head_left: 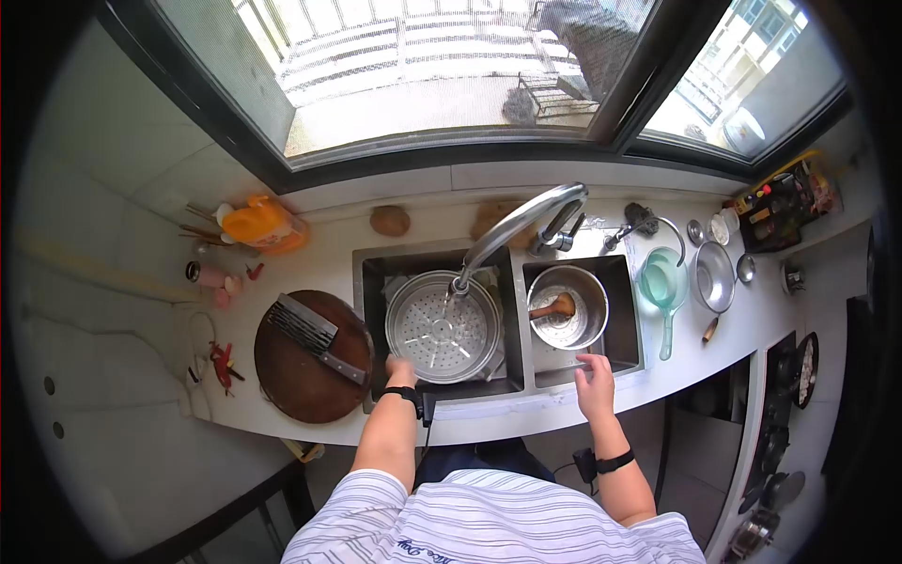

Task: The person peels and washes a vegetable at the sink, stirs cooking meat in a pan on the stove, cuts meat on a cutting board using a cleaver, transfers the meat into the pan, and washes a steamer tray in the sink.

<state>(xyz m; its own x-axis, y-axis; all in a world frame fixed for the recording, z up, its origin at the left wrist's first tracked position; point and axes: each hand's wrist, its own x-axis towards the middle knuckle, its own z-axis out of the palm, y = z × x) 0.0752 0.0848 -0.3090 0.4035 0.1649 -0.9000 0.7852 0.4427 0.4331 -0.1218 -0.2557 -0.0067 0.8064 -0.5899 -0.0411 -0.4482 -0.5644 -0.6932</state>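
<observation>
In the left basin of the sink (515, 381) sits a round metal steamer with a perforated base (444, 324), under the curved faucet (526, 214). My left hand (400, 369) is at the steamer's lower left edge; its fingers are mostly hidden, so its grip cannot be made out. The right basin holds a metal pot (597, 310) with a wooden-looking utensil (556, 307) inside. My right hand (595, 383) is just below that pot, over the sink's front edge, fingers apart and holding nothing.
At left, a cleaver (313, 336) lies on a round wooden board (301, 385), near red scissors (224, 367) and an orange jug (263, 226). At right are a green ladle (663, 282), a metal bowl (714, 277) and a stove (778, 404).
</observation>
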